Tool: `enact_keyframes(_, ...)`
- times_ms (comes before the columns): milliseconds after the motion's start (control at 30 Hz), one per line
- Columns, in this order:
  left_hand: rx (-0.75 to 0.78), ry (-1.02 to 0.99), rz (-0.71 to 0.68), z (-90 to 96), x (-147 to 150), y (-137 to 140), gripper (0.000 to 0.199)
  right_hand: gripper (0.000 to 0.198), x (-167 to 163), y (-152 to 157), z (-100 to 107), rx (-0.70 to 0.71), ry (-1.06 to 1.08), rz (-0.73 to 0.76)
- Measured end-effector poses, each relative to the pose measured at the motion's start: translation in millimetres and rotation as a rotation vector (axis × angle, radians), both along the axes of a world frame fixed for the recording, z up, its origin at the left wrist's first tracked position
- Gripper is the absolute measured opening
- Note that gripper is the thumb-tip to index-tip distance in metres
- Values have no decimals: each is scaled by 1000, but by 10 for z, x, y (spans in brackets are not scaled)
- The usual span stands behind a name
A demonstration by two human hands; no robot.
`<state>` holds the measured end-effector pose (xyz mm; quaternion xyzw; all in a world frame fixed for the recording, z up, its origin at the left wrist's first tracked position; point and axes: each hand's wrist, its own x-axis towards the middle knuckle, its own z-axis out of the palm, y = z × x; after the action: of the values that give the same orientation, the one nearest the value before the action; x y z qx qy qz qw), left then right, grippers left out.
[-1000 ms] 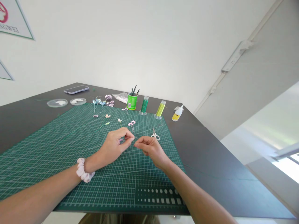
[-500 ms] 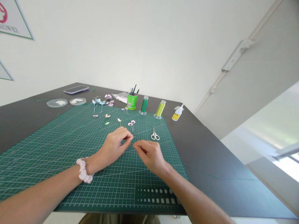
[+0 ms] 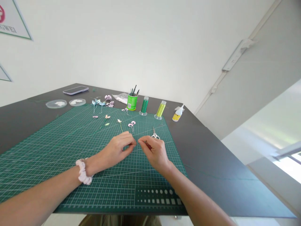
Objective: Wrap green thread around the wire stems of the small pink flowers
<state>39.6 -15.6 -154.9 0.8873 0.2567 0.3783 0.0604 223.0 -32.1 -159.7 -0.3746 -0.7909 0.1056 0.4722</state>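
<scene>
left hand: the left hand (image 3: 121,146) is over the mat, narrow, thumb and forefinger tips meeting; whether something thin sits in the pinch is too small to tell.
right hand: the right hand (image 3: 155,152) faces it, also pinched narrow, its tips just beside the left's; what it holds, if anything, cannot be told.
wrist: a pale pink scrunchie (image 3: 82,174) circles the left one.
beyond left knuckles: the white flower (image 3: 119,121) lies on the mat, its green stem running toward the left hand.
beyond right knuckles: the scissors (image 3: 154,135) lie on the mat, blades pointing away, white handles partly behind the hand.
under hands: a green gridded mat (image 3: 113,194) on a black table (image 3: 211,157).
farther on mat: two pink-rimmed flowers (image 3: 130,125) on wire, a leaf (image 3: 107,124), a peach flower (image 3: 107,116) and a pink piece (image 3: 95,117).
mat's far edge: blue flowers (image 3: 101,103) near purple flowers (image 3: 110,104); a green can (image 3: 132,102) of tools (image 3: 134,91); upright green spool (image 3: 145,104) and yellow spool (image 3: 161,109).
far right: glue bottle (image 3: 178,113), upright on the table.
far left: two clear dishes (image 3: 50,105) with white bits (image 3: 60,103); a phone (image 3: 75,90) lies flat behind them.
</scene>
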Motion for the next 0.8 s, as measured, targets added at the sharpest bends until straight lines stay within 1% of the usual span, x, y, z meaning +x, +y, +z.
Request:
enact_keyframes(133, -24, 0, -39, 20, 10, -22, 22, 22, 0, 29, -10, -175, 87, 31)
enact_keyframes(267, -67, -57, -48, 49, 5, -47, 21, 22, -3, 80, -15, -382, 224, 83)
enact_keyframes(400, -104, -147, -31, 62, -7, -52, 19, 21, -13, 123, -10, -537, 354, 146)
enact_keyframes(533, -134, -232, 20, 76, -9, -46, 18, 20, -41, 121, -13, -682, 417, 217)
enact_keyframes(633, -136, -263, 99, 83, -9, -36, 18, 20, -76, 96, -24, -737, 434, 255)
enact_keyframes(700, -144, -265, 145, 77, -9, -28, 18, 21, -98, 75, -35, -739, 408, 261)
enact_keyframes(767, -149, -260, 175, 62, -7, -20, 18, 22, -112, 51, -50, -681, 355, 243)
enact_keyframes(800, -148, -258, 183, 54, -5, -18, 18, 22, -115, 37, -59, -625, 316, 224)
